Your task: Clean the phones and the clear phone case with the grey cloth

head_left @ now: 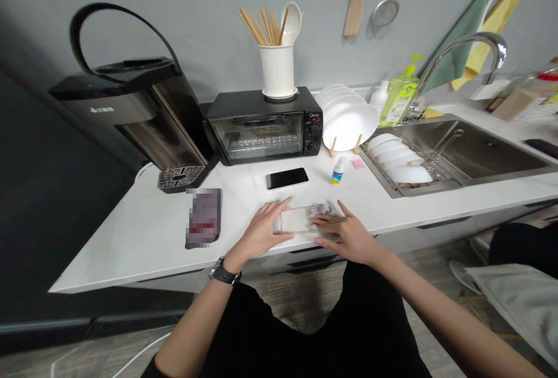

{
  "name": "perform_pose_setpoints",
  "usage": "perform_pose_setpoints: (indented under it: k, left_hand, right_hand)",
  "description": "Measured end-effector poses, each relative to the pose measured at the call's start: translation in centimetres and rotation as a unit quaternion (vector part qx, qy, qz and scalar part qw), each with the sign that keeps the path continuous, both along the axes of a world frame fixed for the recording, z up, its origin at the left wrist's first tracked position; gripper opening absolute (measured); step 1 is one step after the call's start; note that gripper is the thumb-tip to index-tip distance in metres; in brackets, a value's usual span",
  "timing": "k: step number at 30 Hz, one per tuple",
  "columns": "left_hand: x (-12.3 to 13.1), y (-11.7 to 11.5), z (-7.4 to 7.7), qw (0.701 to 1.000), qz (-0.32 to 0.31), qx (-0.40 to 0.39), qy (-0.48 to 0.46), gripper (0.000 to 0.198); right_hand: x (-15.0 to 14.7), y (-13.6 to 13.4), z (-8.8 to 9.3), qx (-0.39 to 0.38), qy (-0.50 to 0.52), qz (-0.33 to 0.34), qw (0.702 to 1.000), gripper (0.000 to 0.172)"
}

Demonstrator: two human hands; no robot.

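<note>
A flat, clear phone case (296, 220) lies near the front edge of the white counter, directly between my hands. My left hand (261, 229) steadies its left end, with the thumb on the near side and the fingers on the far side. Over the right end, my right hand (346, 235) has its fingers spread and touching the case; they are blurred by motion. Something greyish under those fingertips is too smeared to name. Beyond the case lie a black-screened phone (286, 178) and a small white spray bottle (337, 171) with a blue and yellow label.
A pixelated flat object (204, 218) lies to the left. Behind stand a water dispenser (143, 110), a toaster oven (261, 128) bearing a utensil holder (278, 70), and racked plates (353, 125). To the right is a sink (488, 148) with bowls (399, 160). Another person's clothing shows at far right.
</note>
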State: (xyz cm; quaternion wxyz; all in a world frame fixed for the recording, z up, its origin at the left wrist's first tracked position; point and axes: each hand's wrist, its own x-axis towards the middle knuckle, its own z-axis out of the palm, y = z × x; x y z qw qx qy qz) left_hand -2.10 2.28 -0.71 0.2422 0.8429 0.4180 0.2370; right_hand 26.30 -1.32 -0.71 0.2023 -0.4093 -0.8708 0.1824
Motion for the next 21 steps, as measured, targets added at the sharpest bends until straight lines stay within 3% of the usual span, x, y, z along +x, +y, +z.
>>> perform_pose_setpoints:
  k: [5, 7, 11, 14, 16, 18, 21]
  left_hand:
    - [-0.3, 0.0, -0.1, 1.0, -0.005, 0.001, -0.008, 0.087]
    - [-0.5, 0.0, -0.1, 1.0, -0.005, 0.002, -0.011, 0.082]
    - [-0.6, 0.0, 0.0, 1.0, 0.001, 0.006, -0.004, 0.085]
    - [-0.4, 0.0, 0.0, 1.0, 0.006, 0.001, 0.001, 0.086]
    - [-0.1, 0.0, 0.0, 1.0, 0.003, 0.001, 0.0, 0.088]
    - [0.1, 0.0, -0.1, 1.0, 0.001, 0.003, -0.004, 0.091]
    - [0.2, 0.0, -0.2, 1.0, -0.003, 0.008, -0.01, 0.094]
  right_hand:
    - [-6.0, 1.5, -0.1, 0.002, 0.022, 0.07, 0.997, 0.045]
    - [-6.7, 2.5, 0.0, 0.023, 0.006, 0.069, 0.997, 0.044]
    - [-3.0, 3.2, 0.4, 0.038, -0.028, 0.035, 0.998, 0.045]
    - [1.2, 2.1, 0.8, 0.015, -0.035, 0.019, 0.999, 0.046]
    - [2.4, 1.1, 1.0, -0.004, -0.033, 0.032, 0.999, 0.046]
    - [1.6, 0.5, 0.9, -0.015, -0.022, 0.056, 0.998, 0.048]
    - [-2.3, 0.8, 0.3, -0.002, 0.007, 0.099, 0.995, 0.052]
